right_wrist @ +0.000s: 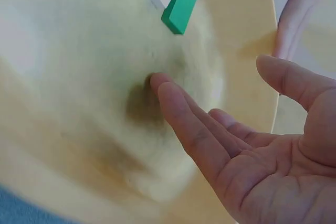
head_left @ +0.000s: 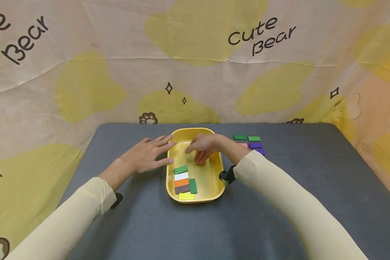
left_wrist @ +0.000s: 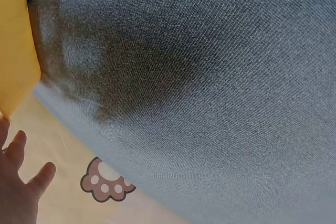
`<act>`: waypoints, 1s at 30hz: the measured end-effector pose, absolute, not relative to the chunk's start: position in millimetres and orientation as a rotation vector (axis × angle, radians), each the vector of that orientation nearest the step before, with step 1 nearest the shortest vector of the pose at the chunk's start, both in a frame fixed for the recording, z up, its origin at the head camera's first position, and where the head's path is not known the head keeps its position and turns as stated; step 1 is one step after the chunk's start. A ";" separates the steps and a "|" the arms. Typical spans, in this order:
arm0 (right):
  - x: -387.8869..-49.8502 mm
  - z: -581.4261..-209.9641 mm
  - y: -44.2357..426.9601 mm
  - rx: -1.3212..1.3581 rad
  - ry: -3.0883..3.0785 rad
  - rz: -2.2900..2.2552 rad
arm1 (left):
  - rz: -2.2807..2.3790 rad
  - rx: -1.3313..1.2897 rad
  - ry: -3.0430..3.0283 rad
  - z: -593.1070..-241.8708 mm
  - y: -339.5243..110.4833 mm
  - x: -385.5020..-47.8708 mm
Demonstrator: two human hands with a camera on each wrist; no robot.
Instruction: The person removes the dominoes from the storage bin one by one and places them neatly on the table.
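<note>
A yellow tray point(head_left: 211, 182) stands on the grey table. My left hand point(head_left: 151, 155) is at its left side, fingers spread and fingertips at the rim; the left wrist view catches only part of that hand. Inside the tray, toward the far half, my right hand point(head_left: 205, 146) points its fingers down at the bottom. Nothing lies between its thumb and fingers in the right wrist view. Near the tray's front left lie flat blocks: a green one point(head_left: 180, 169), a white point(head_left: 181, 176), an orange point(head_left: 181, 182), a grey-brown point(head_left: 182, 189), another green point(head_left: 193, 186) and a yellow point(head_left: 186, 196).
Right of the tray, partly behind my right forearm, lie more blocks: two green point(head_left: 239, 137), a pink one point(head_left: 243, 145) and purple ones point(head_left: 255, 145). A patterned cloth point(head_left: 195, 90) hangs behind the table's point(head_left: 295, 162) far edge.
</note>
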State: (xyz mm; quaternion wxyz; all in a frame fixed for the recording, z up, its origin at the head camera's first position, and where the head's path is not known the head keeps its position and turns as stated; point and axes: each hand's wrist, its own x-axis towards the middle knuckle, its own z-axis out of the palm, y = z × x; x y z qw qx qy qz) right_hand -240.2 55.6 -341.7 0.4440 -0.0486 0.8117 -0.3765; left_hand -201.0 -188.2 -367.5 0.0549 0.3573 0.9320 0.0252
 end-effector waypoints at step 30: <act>-226.0 -356.1 28.9 -0.165 1.974 -0.911 | 0.110 1.075 2.834 -371.5 -189.6 -202.1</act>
